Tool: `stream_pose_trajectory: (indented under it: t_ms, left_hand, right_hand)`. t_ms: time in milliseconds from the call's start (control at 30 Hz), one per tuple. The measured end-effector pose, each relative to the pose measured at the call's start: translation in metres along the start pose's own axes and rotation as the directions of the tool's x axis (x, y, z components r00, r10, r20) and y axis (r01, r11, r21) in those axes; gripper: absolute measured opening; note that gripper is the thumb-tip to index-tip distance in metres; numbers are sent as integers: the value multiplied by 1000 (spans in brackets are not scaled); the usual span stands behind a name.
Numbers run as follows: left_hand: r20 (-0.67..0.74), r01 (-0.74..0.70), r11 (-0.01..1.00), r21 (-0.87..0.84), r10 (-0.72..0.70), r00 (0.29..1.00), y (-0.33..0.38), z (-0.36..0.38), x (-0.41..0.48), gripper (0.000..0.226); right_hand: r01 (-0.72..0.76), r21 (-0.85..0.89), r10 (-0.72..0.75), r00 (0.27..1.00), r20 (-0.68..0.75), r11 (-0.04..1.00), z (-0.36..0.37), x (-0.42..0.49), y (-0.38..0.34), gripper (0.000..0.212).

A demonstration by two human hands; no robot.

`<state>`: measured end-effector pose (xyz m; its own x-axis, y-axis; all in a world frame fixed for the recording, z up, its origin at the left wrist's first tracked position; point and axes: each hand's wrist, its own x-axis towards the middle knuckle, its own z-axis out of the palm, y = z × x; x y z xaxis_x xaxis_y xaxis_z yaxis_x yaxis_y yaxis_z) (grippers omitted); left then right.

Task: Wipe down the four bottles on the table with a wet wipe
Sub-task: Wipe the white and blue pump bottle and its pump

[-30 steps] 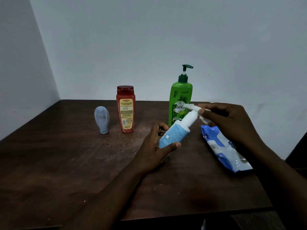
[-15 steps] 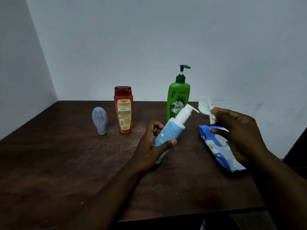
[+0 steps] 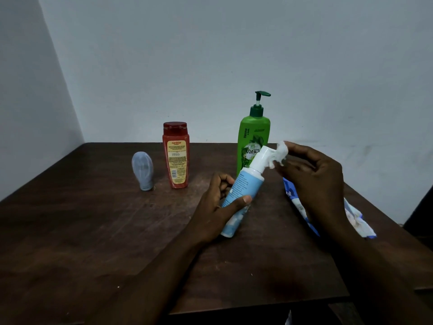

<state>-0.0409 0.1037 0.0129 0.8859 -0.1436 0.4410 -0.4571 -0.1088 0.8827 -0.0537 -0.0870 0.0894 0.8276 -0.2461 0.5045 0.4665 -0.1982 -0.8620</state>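
I had the left hand (image 3: 215, 207) gripping the pale-blue-and-white plastic pump bottle (image 3: 241, 195), tilted over the middle of the dark wooden surface (image 3: 93, 231). The right hand (image 3: 314, 181) pinched the crumpled white wet wipe (image 3: 280, 153) against its spout. I judged that twisting the wipe round the nozzle would serve best. The tall green pump bottle (image 3: 251, 141), just behind at 12 o'clock, risked a knock. The red flip-cap bottle (image 3: 175, 156) and grey-blue tube (image 3: 142, 170) stood at 10 o'clock, and the blue-and-white wipes packet (image 3: 356, 219) lay at 3.

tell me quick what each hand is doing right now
Left hand: grips the blue and white bottle.
Right hand: pinches the wet wipe against that bottle.
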Motion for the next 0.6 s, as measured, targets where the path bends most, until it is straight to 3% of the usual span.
stream_pose_trajectory:
  t_ms: [200, 367, 433, 600]
  left_hand:
    - [38, -4, 1000, 5, 3, 999, -2, 0, 0, 47]
    - [34, 41, 998, -41, -40, 999, -4, -1, 1, 46]
    - [39, 70, 995, -72, -67, 997, -5, -1, 3, 46]
    - [34, 128, 976, -177, -124, 992, 0, -1, 3, 45]
  right_hand:
    - [204, -182, -217, 975, -54, 962, 8, 2, 4, 28]
    - [280, -241, -286, 958, 11, 929, 2, 12, 8, 22]
    - [236, -173, -234, 972, 30, 956, -2, 18, 10, 26]
    - [-46, 245, 39, 999, 34, 969, -6, 17, 16, 28]
